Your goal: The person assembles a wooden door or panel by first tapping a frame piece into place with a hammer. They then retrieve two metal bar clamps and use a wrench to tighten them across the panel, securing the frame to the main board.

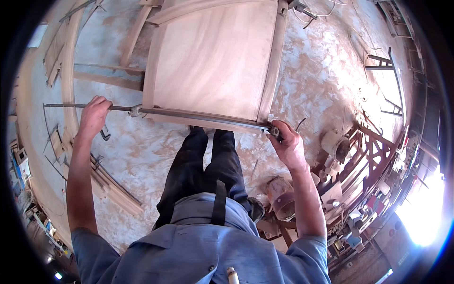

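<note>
A long metal bar clamp [189, 115] spans the near edge of a pale wooden panel [213, 57] framed by wooden rails. My left hand [96, 116] is closed round the bar, out past the panel's left corner. Between that hand and the wood sits the clamp's sliding jaw [135, 111], by the left rail. At the panel's near right corner, my right hand [289, 146] grips the clamp's end, thumb and fingers round its screw head [274, 130]. Whether both jaws press tightly on the wood, I cannot tell.
Another clamp [302, 8] shows at the panel's far right corner. Long boards [116, 187] lie on the floor at left. To the right are two buckets [336, 144], a rack of timber [369, 161] and a dark metal frame [395, 80]. Wooden beams stand beyond my left hand.
</note>
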Available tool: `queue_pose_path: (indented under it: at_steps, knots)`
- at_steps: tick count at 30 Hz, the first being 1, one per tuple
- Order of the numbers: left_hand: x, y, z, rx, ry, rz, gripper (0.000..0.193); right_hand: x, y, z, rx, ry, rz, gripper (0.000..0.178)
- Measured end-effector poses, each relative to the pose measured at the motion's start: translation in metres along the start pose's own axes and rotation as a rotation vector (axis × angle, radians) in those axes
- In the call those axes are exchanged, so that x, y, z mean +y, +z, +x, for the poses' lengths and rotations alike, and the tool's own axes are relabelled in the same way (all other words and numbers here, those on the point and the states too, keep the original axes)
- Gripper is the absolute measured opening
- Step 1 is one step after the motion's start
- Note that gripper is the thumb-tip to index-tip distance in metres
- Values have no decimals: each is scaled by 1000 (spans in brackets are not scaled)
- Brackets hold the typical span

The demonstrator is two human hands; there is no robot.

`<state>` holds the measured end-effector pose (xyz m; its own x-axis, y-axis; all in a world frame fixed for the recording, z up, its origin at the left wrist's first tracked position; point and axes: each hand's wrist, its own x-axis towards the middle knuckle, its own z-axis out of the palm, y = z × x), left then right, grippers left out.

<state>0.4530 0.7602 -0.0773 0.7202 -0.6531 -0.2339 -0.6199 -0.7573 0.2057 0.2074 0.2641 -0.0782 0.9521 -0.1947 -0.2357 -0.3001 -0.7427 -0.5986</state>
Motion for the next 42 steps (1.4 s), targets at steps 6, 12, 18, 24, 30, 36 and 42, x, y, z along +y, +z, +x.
queue_pose_path:
  at_steps: [6,12,18,24,30,36,42]
  knots:
    - [10,-2,-7,23,-78,38,25,5,2,2,-24,6,18,37]
    - [81,-34,-23,339,-218,110,41,9,2,-3,-36,35,-12,41]
    - [226,27,21,388,168,-177,45,14,2,2,-60,-23,40,41]
    - [282,75,59,473,179,-228,35,18,-3,8,-84,-73,3,41]
    - [287,86,74,447,163,-229,30,23,-8,17,-130,-115,-2,38]
    - [288,87,74,445,169,-262,27,25,-8,11,-140,-111,4,40]
    - [291,85,77,425,138,-254,21,30,-10,8,-123,-123,21,40]
